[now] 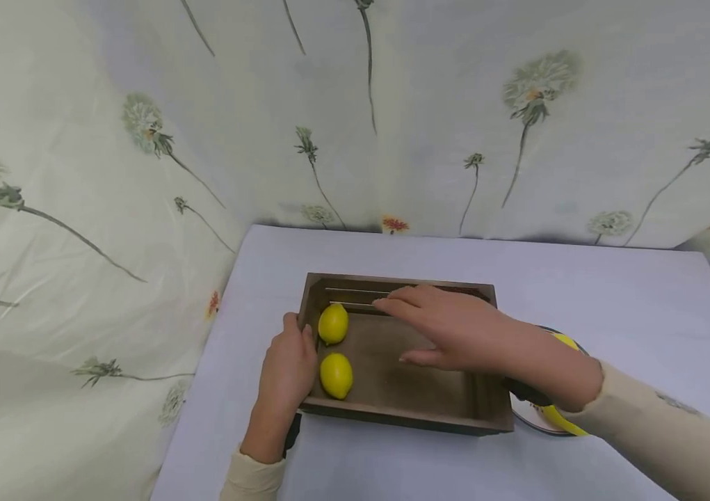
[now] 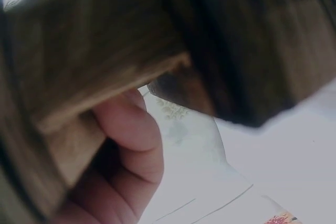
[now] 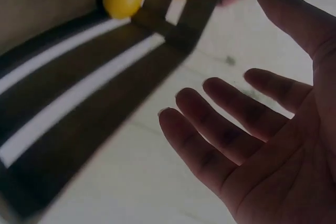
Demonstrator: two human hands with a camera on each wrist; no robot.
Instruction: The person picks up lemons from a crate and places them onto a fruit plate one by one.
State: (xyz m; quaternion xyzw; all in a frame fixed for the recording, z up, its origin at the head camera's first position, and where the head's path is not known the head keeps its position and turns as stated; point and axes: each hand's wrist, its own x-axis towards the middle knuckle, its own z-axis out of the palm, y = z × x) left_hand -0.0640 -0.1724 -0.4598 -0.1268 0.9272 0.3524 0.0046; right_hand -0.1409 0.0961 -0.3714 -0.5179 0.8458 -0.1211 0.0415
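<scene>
Brown slatted wooden crate (image 1: 405, 414) sits mid-bench, top side up, long side running L–R. Two lemons inside, both at the L end: far lemon (image 1: 333, 324) nr the L back corner, near lemon (image 1: 336, 376) nr the L front corner, a small gap btwn them. Gaps btwn the slats show pale in the back wall; R wrist view has the same slats close up, w/ one lemon at the crate's end; can't tell which of the two.

L grip (image 1: 288, 365) is on the crate's L end wall: thumb over the top edge, fingers (image 2: 131, 124) curled round a slat, as L wrist cam shows. It holds the crate, nr both lemons.

R grip (image 1: 436, 323) is over the R-hand part of the crate, palm side down, fingers extended & slightly bent, thumb spread well away. Holds nothing; well apart from the lemons.

R of the crate, just beside it: dark-rimmed plate (image 1: 528, 416) w/ yellow items (image 1: 564, 421) on it, partly hidden under the R forearm; kind unclear, can't tell if plate & crate touch.

Both arms in beige sleeves (image 1: 661, 424), dark band (image 1: 293, 435) at each wrist. Bench (image 1: 611, 292) has a plain whitish top. Behind & to the L, pale fabric (image 1: 423, 104) printed w/ dandelions & small red-orange flowers.
</scene>
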